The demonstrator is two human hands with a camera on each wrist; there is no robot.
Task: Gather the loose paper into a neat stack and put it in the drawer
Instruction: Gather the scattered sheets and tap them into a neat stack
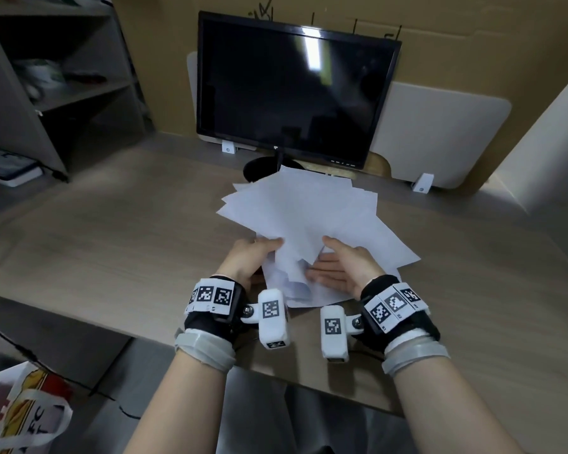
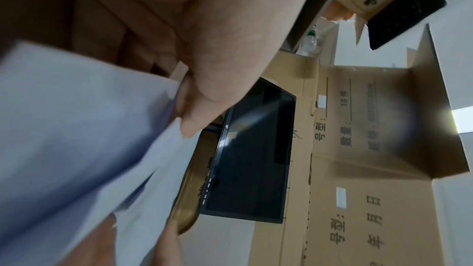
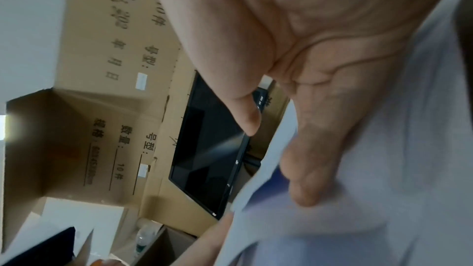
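Paper (image 1: 309, 211) lay fanned on my desk (image 1: 112, 231); my left hand (image 1: 250, 257) pinched one edge, my right hand (image 1: 345, 267) lay open, fingers beneath, to square it.

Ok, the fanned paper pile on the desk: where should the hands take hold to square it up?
Grip the paper pile by its two long side edges, left hand from the left, right hand from the right. The sheets fan outward toward the monitor, so pressing inward from both sides should probably line them up.
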